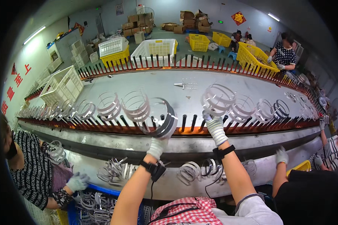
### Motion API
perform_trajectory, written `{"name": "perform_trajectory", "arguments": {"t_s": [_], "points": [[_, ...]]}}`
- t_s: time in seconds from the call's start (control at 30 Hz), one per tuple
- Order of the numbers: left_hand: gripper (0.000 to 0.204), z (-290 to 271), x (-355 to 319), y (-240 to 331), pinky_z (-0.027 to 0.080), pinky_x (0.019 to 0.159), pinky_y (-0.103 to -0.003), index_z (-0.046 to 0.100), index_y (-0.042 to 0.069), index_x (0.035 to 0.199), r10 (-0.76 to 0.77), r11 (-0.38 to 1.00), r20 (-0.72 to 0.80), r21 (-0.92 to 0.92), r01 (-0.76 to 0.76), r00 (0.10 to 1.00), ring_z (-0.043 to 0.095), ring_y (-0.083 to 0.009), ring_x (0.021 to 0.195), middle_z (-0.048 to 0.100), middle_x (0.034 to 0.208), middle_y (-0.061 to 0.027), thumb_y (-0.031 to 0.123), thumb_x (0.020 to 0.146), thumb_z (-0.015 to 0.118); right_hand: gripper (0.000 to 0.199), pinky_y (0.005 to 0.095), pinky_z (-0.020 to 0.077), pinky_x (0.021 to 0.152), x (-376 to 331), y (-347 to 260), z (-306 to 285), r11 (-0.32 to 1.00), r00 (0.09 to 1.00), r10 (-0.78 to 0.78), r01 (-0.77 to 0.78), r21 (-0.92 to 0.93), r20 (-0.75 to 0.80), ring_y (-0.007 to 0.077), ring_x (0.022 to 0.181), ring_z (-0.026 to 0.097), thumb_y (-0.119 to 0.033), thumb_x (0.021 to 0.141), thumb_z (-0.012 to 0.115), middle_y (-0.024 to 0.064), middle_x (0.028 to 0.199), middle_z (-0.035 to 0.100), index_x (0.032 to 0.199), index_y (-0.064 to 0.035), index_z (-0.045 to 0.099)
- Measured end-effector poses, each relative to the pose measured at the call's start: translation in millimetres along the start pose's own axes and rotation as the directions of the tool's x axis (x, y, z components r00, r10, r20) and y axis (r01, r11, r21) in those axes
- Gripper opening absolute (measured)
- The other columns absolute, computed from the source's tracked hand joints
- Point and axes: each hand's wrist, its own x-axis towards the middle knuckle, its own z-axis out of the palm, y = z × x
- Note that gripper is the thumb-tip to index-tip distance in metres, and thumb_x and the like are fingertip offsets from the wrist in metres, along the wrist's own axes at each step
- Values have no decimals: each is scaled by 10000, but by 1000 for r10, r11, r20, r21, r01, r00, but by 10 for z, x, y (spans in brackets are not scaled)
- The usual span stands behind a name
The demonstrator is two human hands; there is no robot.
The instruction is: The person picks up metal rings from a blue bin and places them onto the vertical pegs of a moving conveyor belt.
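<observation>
My left hand [157, 147], in a white glove, is raised at the line of dark upright pegs. Its fingers wrap a blurred piece of curved metal bands [169, 122], dark and silver, which hides most of them. My right hand [215, 129], gloved too, reaches farther forward with its fingers closed at the lower end of a looped silver band piece [218, 98]. Similar looped band pieces [135, 105] stand on the pegs to both sides. Below my arms, more coiled band pieces [189, 171] lie on the metal ledge [169, 153].
Bare pegs [184, 123] stand between my hands above a glowing orange strip. A pronged metal piece [185, 84] lies on the grey table [161, 80]. Co-workers sit at both sides, one gloved hand [77, 182] at left, another [282, 155] at right. Crates [63, 85] stand around.
</observation>
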Motion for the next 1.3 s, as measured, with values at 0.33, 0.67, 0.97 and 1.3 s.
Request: {"name": "perform_trajectory", "arguments": {"t_s": [0.33, 0.67, 0.97, 1.3], "points": [[341, 692, 454, -770, 446, 803, -334, 566, 0, 1066, -525, 677, 45, -583, 449, 850, 590, -206, 910, 648, 954, -107, 198, 801, 653, 455, 441, 445, 858, 185, 68, 447, 692, 767, -572, 642, -330, 291, 345, 989, 555, -126, 719, 608, 164, 1132, 556, 1162, -116, 505], [301, 729, 692, -312, 430, 797, -375, 609, 10, 943, -446, 838, -172, -424, 343, 879, 580, -313, 847, 645, 913, -125, 283, 818, 628, 374, 451, 458, 774, -22, 479, 214, 998, 900, -67, 63, 24, 432, 396, 874, 577, -312, 866, 480, 238, 943, 610, 1132, -50, 502], [260, 480, 889, 6, 410, 883, -417, 632, 58, 1016, -342, 935, -13, -104, 339, 940, 579, -331, 976, 640, 1029, -106, 241, 860, 533, 495, 413, 445, 780, -799, 798, -617, 906, 743, -143, -168, 389, 654, 368, 859, 582, -312, 883, 482, 211, 931, 608, 1283, -43, 368], [159, -184, 797, 1680, 432, 581, -234, 502, 11, 1012, -795, 205, -93, -971, 121, 600, 481, -85, 620, 535, 758, -56, 109, 899, 448, 521, 300, 463, 771, -1299, 1868, -1774, 868, 762, 89, -375, 325, 641, 216, 870, 583, -317, 884, 519, 164, 1025, 585, 1269, 11, 397]]}}
